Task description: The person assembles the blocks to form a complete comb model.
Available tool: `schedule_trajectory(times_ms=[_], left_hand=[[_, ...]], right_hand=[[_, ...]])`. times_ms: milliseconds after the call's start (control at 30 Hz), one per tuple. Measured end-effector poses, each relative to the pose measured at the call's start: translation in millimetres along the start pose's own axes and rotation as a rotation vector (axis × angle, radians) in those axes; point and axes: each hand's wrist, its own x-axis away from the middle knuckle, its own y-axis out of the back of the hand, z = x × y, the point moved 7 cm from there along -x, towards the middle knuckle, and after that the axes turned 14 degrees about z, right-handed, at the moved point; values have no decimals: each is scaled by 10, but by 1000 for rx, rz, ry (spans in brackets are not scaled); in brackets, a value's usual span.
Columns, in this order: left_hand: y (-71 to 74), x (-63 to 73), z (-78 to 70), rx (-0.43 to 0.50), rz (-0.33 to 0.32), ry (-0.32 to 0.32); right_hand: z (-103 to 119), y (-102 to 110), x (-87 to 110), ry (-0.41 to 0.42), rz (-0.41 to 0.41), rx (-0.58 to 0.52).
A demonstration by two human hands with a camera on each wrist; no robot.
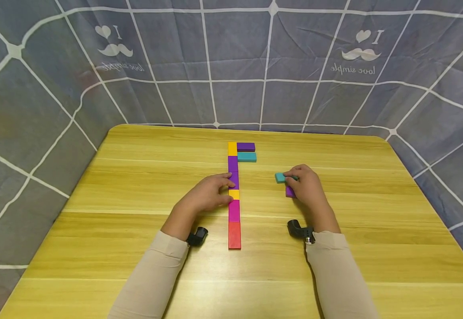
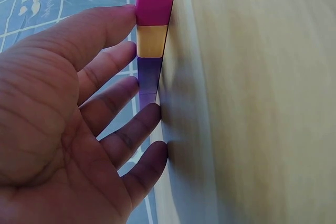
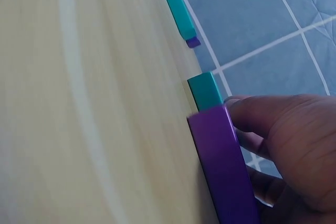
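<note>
A straight column of flat blocks runs away from me on the table: a red block [image 1: 234,235], a magenta block [image 1: 234,211], a small yellow block [image 1: 233,195], purple blocks [image 1: 233,164] and a yellow block [image 1: 232,149] at the far end. My left hand [image 1: 206,193] rests along the column's left side with fingers spread and relaxed, fingertips at the purple, small yellow and magenta blocks. To the right, my right hand [image 1: 306,185] pinches a teal block [image 1: 279,178] between thumb and fingers. Another purple block [image 3: 218,163] lies just nearer me, partly under that hand in the head view.
At the column's far end, a purple block [image 1: 246,146] and a teal block [image 1: 247,157] extend rightward, one in front of the other. The wooden table [image 1: 136,177] ends at a grey checked curtain [image 1: 239,53] behind and at both sides.
</note>
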Motion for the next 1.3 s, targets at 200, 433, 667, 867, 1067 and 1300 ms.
schedule_trajectory(times_ms=[200,433,667,867,1067,1300], left_hand=[[11,-11,-9,-2,3,0],[20,-23,-20,-4,2,-2],[29,-28,-40,3,0,2],[29,-46,-41,2,0,11],[15,-55,-47,-13,0,3],[11,-46,-38,-7,-6,6]], right_hand=[[51,-39,-64,9,0,-13],[101,-62,-121,10,-3,-36],[187,-106,-185,29,-4,-26],[273,-137,-224,38,-3,-28],[318,-175,-245,30,8,-32],[365,-222,-297,48,8,-33]])
